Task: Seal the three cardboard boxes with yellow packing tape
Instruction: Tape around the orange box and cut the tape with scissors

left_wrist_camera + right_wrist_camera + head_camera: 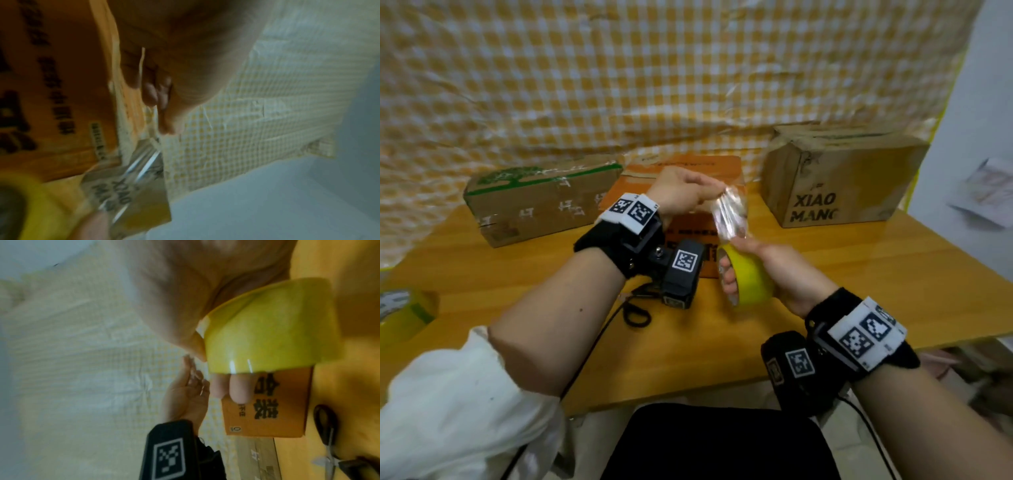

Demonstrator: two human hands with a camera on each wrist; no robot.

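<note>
Peeling: a strip of tape [729,214] runs from the yellow tape roll [751,279] up to the left hand, looking clear and glossy against the boxes behind it.
Tape roll: held above the wooden table [893,274], just in front of the orange box, with the right hand's fingers [729,284] curled through its core and the thumb lying on the outer face.
Right hand [787,274]: grips the roll; the right wrist view shows two fingertips [238,391] poking out below the rim.
Left hand [681,192]: raised above the roll, thumb and fingertips pinching the free end of the strip; the other fingers lie pressed close together in the left wrist view.
Orange box [688,178]: middle of three, lying flat at the far side of the table, partly hidden by the hands.
Green-taped box [541,202]: to the left of the orange one, long and low.
Box printed XIAO MANG [839,178]: to the right, taller, its top flaps crumpled.
Scissors [635,308]: on the table under the left wrist, near the roll.
Second tape roll [404,315]: at the table's left edge, well apart.
Step in hand: drawing out a length of tape; no yellow tape shows on any box, so sealing seems barely begun.
Next move: likely to need more length pulled, then the free end pressed on a box's seam while the roll keeps the strip taut so it does not fold onto itself.
</note>
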